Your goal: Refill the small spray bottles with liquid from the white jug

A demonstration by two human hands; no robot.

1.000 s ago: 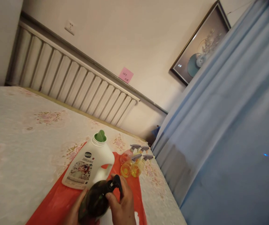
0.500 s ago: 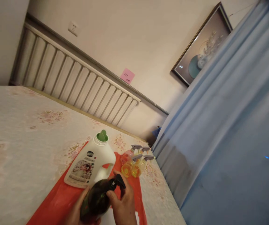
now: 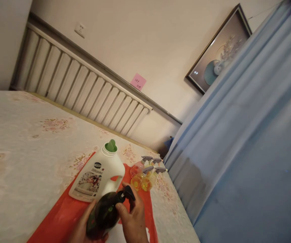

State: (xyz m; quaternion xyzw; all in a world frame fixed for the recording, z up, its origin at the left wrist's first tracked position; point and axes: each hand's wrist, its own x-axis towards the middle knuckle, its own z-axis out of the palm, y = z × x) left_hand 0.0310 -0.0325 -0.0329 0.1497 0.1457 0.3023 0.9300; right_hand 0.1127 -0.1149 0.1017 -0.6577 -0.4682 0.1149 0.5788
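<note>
Both my hands hold a dark round spray bottle (image 3: 103, 214) with a black trigger head, low in the view. My left hand (image 3: 81, 229) cups its body from the left. My right hand (image 3: 133, 221) grips the neck and trigger head. Just behind it a large white detergent jug (image 3: 98, 177) with an open green spout stands on a red sheet (image 3: 59, 216). Several small spray bottles (image 3: 145, 173) with grey triggers and yellow or pink liquid stand at the sheet's far right corner.
The red sheet lies on a bed with a pale floral cover (image 3: 24, 148). A ribbed headboard (image 3: 79, 91) runs behind it, below a wall with a pink note (image 3: 137, 82) and a framed picture (image 3: 217, 54). A blue curtain (image 3: 236, 152) hangs close on the right.
The view has shifted slightly. My hands have kept their hold on the dark bottle, which has tilted and moved a little to the right.
</note>
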